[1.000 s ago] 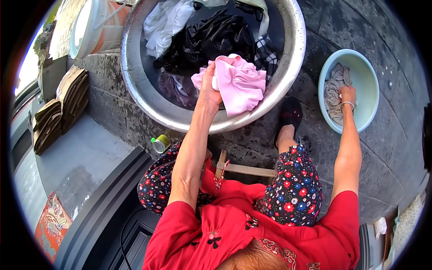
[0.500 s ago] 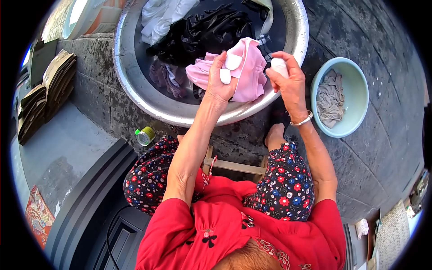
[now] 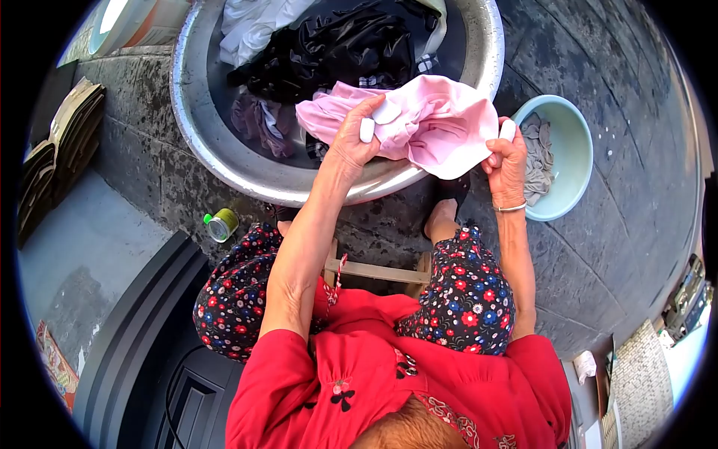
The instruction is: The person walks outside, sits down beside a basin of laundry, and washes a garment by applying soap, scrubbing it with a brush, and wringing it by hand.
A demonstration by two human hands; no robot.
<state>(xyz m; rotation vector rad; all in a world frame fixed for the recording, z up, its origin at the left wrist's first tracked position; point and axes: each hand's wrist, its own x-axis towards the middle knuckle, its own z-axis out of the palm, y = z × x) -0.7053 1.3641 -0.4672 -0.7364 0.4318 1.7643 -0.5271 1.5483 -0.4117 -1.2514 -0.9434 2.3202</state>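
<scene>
A pink cloth [image 3: 449, 123] is stretched between my two hands over the near rim of a large metal basin [image 3: 224, 168]. My left hand [image 3: 357, 135] is closed on the cloth's left part, with two white pieces [image 3: 387, 111] at its fingers. At the cloth's right edge, my right hand [image 3: 508, 161] pinches the fabric and also has a white piece [image 3: 508, 130] between its fingers. Black shiny fabric [image 3: 336, 52], a white cloth [image 3: 254, 30] and a dull purple cloth [image 3: 262, 123] lie in the basin.
A light blue tub [image 3: 574, 161] with a grey cloth [image 3: 538, 161] stands right of the basin. A green-lidded jar [image 3: 222, 224] is on the floor at the left. Stacked cardboard [image 3: 75, 123] lies farther left. A wooden stool [image 3: 381, 272] shows between the knees.
My right hand has moved right and down and now grips the pink cloth, which is spread out wider. The whole view has shifted slightly.
</scene>
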